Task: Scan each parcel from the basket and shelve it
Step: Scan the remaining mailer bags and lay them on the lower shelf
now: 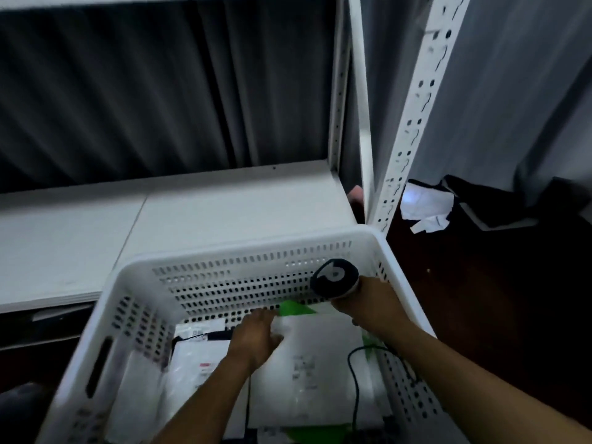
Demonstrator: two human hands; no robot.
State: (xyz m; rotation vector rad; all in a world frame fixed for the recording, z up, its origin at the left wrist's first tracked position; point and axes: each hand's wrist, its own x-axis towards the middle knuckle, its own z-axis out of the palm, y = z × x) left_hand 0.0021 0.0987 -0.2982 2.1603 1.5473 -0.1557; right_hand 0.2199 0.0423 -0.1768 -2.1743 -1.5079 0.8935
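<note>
Viewing from the head camera, we see the white shelf (192,216) across the middle left of the frame, with nothing standing on the part of it in view. The perforated basket (243,243) fills the lower centre, with its far rim just beside the shelf's front edge.

Inside the basket, at lower centre right, lies the white parcel (317,363). It is a broad, flat mailer, label up, lying over a green parcel (294,307) and beside smaller parcels (192,363) at lower left. We judge it light and pliable, with a smooth film skin that is likely to slip. It would sag if lifted by one corner, so a pinch along an edge near the middle, thumb on top and fingers beneath, should serve best. Keeping the label flat should help the scan.

The left hand (254,334) rests on the parcel's upper left edge. Blur prevents us from telling whether its fingers have closed on the edge.

The right hand (373,306), at centre right above the basket's far corner, is wrapped round the handle of the scanner (334,277), whose dark head faces left. The scanner's black cable (352,379) loops across the parcel's right side and could snag on a lift.
</note>
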